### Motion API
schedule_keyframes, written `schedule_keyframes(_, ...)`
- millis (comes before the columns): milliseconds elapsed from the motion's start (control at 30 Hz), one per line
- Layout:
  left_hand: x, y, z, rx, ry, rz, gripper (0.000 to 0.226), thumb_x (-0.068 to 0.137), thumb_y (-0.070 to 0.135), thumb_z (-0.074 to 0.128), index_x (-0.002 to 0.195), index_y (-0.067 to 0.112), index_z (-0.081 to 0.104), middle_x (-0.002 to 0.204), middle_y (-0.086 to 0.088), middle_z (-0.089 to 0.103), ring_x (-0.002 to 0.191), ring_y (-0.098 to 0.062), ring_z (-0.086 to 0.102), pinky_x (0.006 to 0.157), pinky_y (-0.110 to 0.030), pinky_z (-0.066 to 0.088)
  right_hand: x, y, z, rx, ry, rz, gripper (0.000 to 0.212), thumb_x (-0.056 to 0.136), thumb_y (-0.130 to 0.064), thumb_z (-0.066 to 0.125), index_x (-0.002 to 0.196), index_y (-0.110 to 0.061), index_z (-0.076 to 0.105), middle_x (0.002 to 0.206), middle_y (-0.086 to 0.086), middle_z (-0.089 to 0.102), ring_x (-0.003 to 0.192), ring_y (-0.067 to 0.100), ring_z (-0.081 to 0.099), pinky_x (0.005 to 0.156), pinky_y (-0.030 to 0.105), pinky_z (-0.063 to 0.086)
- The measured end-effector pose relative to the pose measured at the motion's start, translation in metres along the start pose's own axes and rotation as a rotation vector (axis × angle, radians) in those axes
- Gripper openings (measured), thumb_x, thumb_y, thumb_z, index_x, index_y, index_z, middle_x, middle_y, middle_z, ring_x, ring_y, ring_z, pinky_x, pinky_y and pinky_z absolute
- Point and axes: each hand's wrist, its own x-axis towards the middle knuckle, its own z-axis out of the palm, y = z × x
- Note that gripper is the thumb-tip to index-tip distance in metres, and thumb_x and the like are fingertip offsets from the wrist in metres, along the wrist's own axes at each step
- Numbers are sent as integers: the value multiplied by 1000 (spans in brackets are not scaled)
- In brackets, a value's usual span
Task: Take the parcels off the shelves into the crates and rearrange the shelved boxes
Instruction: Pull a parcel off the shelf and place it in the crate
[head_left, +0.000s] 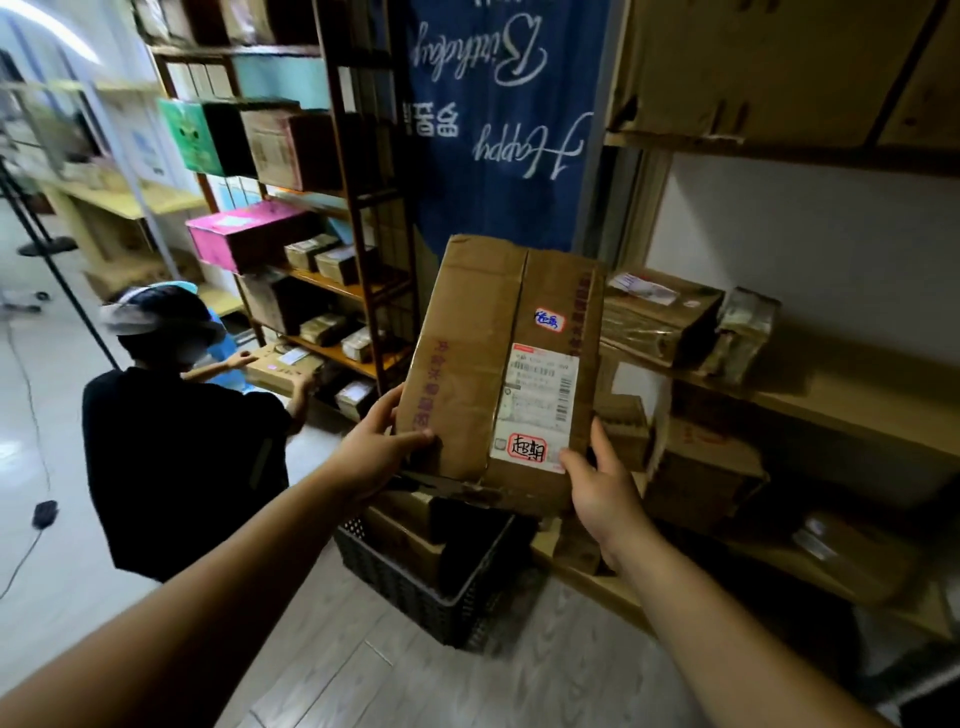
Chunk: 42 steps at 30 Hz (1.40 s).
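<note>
Several crated boxes (410, 540) already sit in the crate (395, 587), so unloading looks underway, roughly early to mid. One parcel (483, 364) is held in the air right above the crate, off the shelf (841, 415) and not yet lowered in. Many shelved boxes (660, 317) lie on the shelf right of the crate, on at least two levels, some askew, so more picking and probably all the rearranging are left. The left hand (374, 452) grips the parcel's near left corner, thumb laid on the top face and fingers curled along the side. The right hand (602, 483) grips the near right corner, thumb up by the label and fingers wrapped round the edge. The parcel's long axis runs away from the holder, near end low in both hands and far end raised toward the banner (498, 104) behind the crate. Its broad labelled face tilts up at the camera. A person (176, 457) left of the crate handles a box at the rack (363, 208).
</note>
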Motion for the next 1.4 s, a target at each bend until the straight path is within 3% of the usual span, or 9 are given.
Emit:
schedule_keyframes(200,64,17,-29,19,64,-39,63,90,2,54,142,32,31,103,4,58,88,-19,62,63,-37,57,79,-7,40,-21,-31,12,56,99,-16,44,149,-30,23,128,-2,56,87,4,58,64,16,49)
schedule_keyframes(300,102,26,-44,43,94,-44,65,90,2,56,143,29,30,106,3,57,91,-20,62,62,-35,58,119,-15,57,-28,-44,18,53,100,-18,43,148,-31,26,113,-11,58,82,-1,54,73,21,48)
schedule_keyframes(367,132,34,-57,52,106,-81,67,89,4,57,144,31,28,109,4,56,93,-22,61,60,-34,57,154,-18,72,-53,-67,39,51,100,-22,43,146,-34,28,118,-12,59,88,4,56,78,24,48)
schedule_keyframes(533,191,32,-89,89,138,-197,65,90,9,58,143,36,30,110,2,57,92,-26,63,53,-35,56,208,-13,108,-101,-73,136,55,98,-33,44,148,-39,23,126,-7,58,98,11,58,77,27,50)
schedule_keyframes(667,230,19,-112,123,136,-271,63,90,10,58,141,35,32,108,-1,56,91,-29,63,58,-39,56,231,-3,133,-71,-88,195,52,99,-26,45,146,-36,26,117,-7,58,91,7,59,66,21,50)
schedule_keyframes(833,286,-5,-162,180,93,-358,60,90,13,59,139,36,34,107,-2,58,91,-28,61,63,-43,56,264,13,186,-79,-45,325,63,98,-28,45,150,-36,11,139,0,49,109,19,57,94,43,51)
schedule_keyframes(967,328,-20,-210,230,45,-422,57,90,16,59,137,37,36,109,-6,60,94,-32,63,68,-46,58,286,19,233,-38,-32,435,63,100,-29,43,150,-37,6,134,-1,50,85,11,55,87,45,51)
schedule_keyframes(1133,390,-22,-256,255,-56,-441,55,89,16,60,134,36,37,111,-9,62,93,-35,66,71,-53,57,324,22,287,-10,58,525,63,99,-28,43,150,-39,6,139,0,49,109,24,55,96,55,45)
schedule_keyframes(1400,447,-24,-239,293,-212,-424,57,86,24,65,134,36,36,107,-5,62,93,-29,64,70,-49,58,361,28,285,16,195,588,60,100,-27,42,150,-41,11,138,-1,48,98,17,49,91,51,45)
